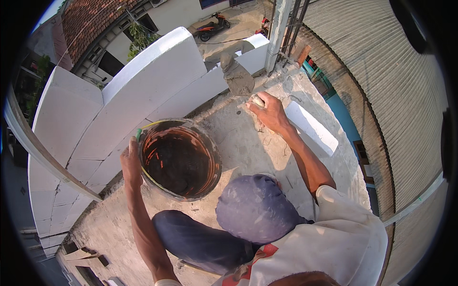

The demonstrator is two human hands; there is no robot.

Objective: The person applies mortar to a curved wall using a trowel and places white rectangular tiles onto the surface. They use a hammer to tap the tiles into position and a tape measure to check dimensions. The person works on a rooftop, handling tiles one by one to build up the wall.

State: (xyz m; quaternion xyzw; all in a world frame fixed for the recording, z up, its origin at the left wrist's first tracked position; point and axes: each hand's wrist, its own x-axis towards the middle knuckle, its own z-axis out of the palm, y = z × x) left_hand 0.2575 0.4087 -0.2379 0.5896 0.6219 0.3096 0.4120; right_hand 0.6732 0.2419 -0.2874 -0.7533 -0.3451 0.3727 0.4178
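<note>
Right hand (268,112): closed round the pale handle of a trowel (241,82), whose mortar-caked blade is held out ahead, near the low gap in the white block wall (160,71). A lump of grey mortar (227,63) is seen at the blade's far end; whether it is borne by the blade or by the wall cannot be told. Left hand (130,157): closed at the near-left edge of a bucket (217,159), by the green piece on its yellow handle; rim or handle, the exact grip is hidden. Contents are lost in shadow. Best done, it is judged, with the blade kept level until over the blocks, the load laid thinly and evenly, and the bucket steadied so that nothing is slopped. Farther right, a loose white block (311,128) is lain on the concrete slab (224,125), apart from the wall.
</note>
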